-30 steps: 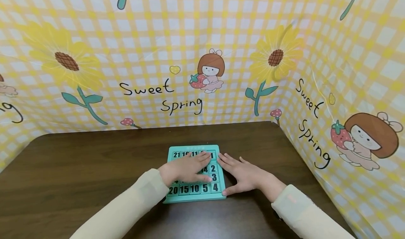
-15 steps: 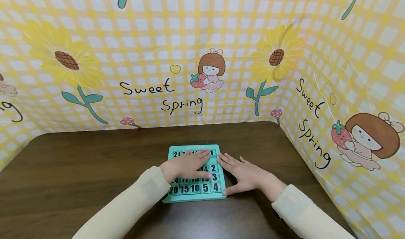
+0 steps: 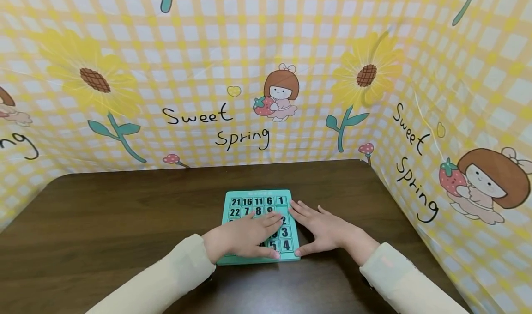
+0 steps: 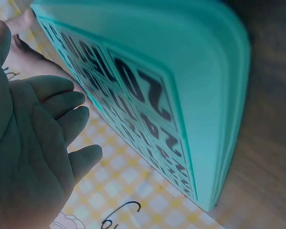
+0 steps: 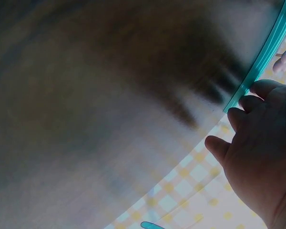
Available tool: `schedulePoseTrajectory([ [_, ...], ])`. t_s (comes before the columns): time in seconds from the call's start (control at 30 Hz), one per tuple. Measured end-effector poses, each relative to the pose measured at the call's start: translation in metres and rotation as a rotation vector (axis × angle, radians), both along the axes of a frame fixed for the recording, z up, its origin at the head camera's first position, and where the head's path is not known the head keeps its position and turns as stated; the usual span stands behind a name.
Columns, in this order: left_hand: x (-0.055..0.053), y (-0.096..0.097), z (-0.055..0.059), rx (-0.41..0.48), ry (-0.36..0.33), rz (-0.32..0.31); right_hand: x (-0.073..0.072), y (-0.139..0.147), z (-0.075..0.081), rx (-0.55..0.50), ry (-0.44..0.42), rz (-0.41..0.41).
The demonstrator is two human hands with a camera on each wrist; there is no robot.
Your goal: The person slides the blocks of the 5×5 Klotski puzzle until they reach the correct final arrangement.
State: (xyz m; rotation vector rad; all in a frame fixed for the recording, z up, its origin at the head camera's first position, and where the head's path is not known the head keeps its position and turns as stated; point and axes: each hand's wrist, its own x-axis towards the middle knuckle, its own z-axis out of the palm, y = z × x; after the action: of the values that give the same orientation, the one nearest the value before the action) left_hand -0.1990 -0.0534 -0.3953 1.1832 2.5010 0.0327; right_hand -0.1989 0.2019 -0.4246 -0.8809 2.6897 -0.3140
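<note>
A teal number slide puzzle (image 3: 257, 194) lies flat on the table, its tiles printed with black numbers. A blank slot shows below the 1 tile (image 3: 281, 201). Over the middle and lower rows spreads my left hand (image 3: 247, 235), fingers extended, hiding several tiles. In the left wrist view, the palm of that left hand (image 4: 33, 138) faces the puzzle's number side (image 4: 200, 95), with a gap showing between them. Along the puzzle's right edge my right hand (image 3: 326, 228) rests with fingers spread. The right wrist view has its fingertips (image 5: 236, 117) at the teal edge (image 5: 257, 71).
The dark brown wooden table (image 3: 124, 212) extends around the puzzle. A yellow checked cloth (image 3: 199, 64) with printed flowers and figures stands behind the table and along its right side.
My left hand has slid toward the near side of the puzzle, uncovering the top row and part of the second. The right hand keeps its place at the edge.
</note>
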Motion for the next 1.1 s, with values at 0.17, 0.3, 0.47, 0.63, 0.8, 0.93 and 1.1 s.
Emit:
schedulePoseTrajectory([
  [0.17,0.004,0.001,-0.001,-0.012,-0.002,-0.014,0.001,0.001,-0.001,-0.003,-0.003,0.000],
  [0.3,0.003,0.001,-0.001,-0.003,-0.020,-0.004,0.001,0.001,-0.001,-0.002,-0.004,-0.001],
  [0.47,-0.002,0.000,-0.002,0.012,-0.043,0.017,0.001,0.000,0.000,0.006,0.000,-0.004],
  [0.63,-0.010,0.001,-0.002,0.008,-0.044,0.033,0.001,0.000,0.001,0.004,-0.001,-0.005],
  [0.8,-0.018,0.001,-0.002,-0.001,-0.038,0.050,0.001,0.000,0.001,0.006,0.000,-0.004],
  [0.93,-0.022,0.002,-0.003,0.005,-0.051,0.064,0.000,0.000,0.000,0.007,-0.003,-0.005],
  [1.1,-0.022,0.002,-0.003,0.014,-0.054,0.069,-0.001,0.001,-0.001,0.003,-0.002,-0.006],
])
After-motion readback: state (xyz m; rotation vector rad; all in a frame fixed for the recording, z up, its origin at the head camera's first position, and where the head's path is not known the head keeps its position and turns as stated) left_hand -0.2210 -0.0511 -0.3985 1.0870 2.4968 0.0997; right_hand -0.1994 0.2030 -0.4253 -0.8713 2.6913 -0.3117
